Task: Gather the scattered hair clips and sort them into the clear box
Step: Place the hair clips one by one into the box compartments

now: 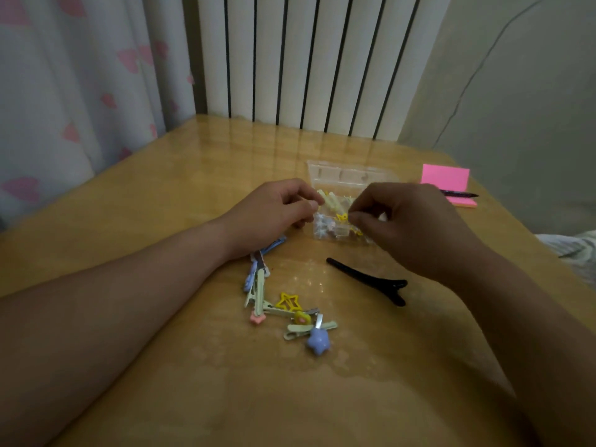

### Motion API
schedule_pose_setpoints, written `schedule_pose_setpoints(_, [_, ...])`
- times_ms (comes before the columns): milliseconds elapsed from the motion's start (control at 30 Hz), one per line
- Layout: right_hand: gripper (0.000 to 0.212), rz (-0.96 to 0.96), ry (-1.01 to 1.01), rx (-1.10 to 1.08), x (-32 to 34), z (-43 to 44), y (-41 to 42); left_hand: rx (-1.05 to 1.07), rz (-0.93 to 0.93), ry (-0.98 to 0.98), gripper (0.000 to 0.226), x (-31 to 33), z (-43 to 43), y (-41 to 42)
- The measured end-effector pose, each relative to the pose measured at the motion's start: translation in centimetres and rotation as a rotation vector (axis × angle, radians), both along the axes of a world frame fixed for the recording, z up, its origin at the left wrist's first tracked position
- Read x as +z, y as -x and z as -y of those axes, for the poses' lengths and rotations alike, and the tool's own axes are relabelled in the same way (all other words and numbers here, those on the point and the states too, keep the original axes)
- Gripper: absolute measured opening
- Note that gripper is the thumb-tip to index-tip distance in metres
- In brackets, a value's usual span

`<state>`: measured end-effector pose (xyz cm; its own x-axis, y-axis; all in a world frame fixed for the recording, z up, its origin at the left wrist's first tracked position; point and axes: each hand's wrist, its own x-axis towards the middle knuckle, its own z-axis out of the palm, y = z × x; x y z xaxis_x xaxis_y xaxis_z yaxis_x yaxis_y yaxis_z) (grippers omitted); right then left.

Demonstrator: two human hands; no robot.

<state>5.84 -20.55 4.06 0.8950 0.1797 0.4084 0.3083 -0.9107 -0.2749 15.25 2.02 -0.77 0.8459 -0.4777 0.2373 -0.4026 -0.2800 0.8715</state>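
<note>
Colourful clips [289, 302] lie heaped on the bench [161, 195], a black clip [367, 280] beside them. Farther, the right hand [406, 224] pinches a yellow star clip [342, 217] over the clear box [342, 175]. The left hand [274, 209] curls beside it; its grip I cannot tell.

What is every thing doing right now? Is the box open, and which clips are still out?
clear box, lid open, some clips inside
right hand, pinching small yellow star over the box
left hand, fingers curled at the box's edge, grip unclear
black clip, shut, lying on table
pile of clips, loose on table, not boxed
pen, lying on pink notes
</note>
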Motion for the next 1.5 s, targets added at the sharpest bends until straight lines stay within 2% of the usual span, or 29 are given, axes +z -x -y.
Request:
schedule_pose_setpoints(333, [0.019, -0.43, 0.028, 0.376, -1.0, -4.9, 2.2, -0.009, -0.002, 0.015, 0.016, 0.0, 0.1, 0.0])
schedule_pose_setpoints(467, [0.024, -0.486, 0.074, 0.421, -0.8, -5.1, 2.2, -0.005, 0.004, 0.009, 0.015, 0.0, 0.1, -0.1])
schedule_pose_setpoints(700, [0.015, -0.548, 0.095, 0.465, -0.5, -5.8, 2.1, 0.0, 0.016, -0.001, 0.014, -0.2, 0.2, -0.3])
schedule_pose_setpoints(933, [0.016, -0.566, 0.039, 0.434, -0.5, -5.3, 2.0, 0.001, 0.022, -0.009, 0.015, 0.0, 0.1, -0.1])
schedule_pose_setpoints(1067, [0.022, -0.484, -0.137, 0.317, 0.3, -3.9, 1.6, -0.018, 0.01, 0.0, 0.015, 0.0, 0.0, 0.0])
schedule_pose_setpoints(1233, [0.013, -0.159, -0.349, -0.002, 2.5, 2.2, -0.1, 0.007, 0.001, -0.028, 0.016, 0.3, 0.0, 0.3])
schedule_pose_setpoints(1333, [0.007, -0.047, -0.294, -0.222, 2.3, 6.1, -1.2, 0.007, 0.002, -0.034, 0.016, 0.3, 0.0, 0.4])
schedule_pose_setpoints(1500, [0.007, -0.134, -0.081, -0.337, 0.6, 8.0, -2.0, 0.016, -0.016, -0.039, 0.016, 0.3, 0.1, 0.5])
